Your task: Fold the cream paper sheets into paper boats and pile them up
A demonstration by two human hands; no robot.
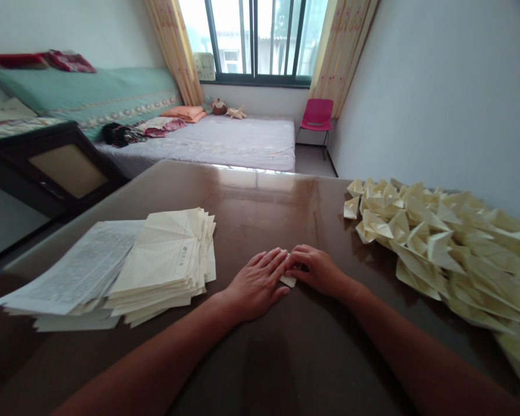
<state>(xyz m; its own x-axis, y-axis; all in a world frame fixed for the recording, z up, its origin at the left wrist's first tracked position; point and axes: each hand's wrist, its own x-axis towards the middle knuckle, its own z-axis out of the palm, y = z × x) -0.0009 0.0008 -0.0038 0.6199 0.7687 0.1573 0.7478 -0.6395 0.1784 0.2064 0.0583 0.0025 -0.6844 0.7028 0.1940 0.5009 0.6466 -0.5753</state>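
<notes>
A small folded piece of cream paper (288,281) lies on the glossy brown table (260,214), mostly hidden under my fingers. My left hand (259,283) rests flat over its left side, fingers stretched out and pressing down. With curled fingers, my right hand (314,267) grips the right side of the same paper. To the left sits a stack of creased cream sheets (160,248). A large heap of folded paper boats (433,237) covers the table's right side, and one single paper boat (351,208) stands at the heap's near-left edge.
Printed white sheets (78,260) lie left of the cream stack, partly beneath it. Beyond the table's far edge are a bed (242,136) and a pink chair (317,115). A dark cabinet (60,162) stands at the left, a white wall (437,86) at the right.
</notes>
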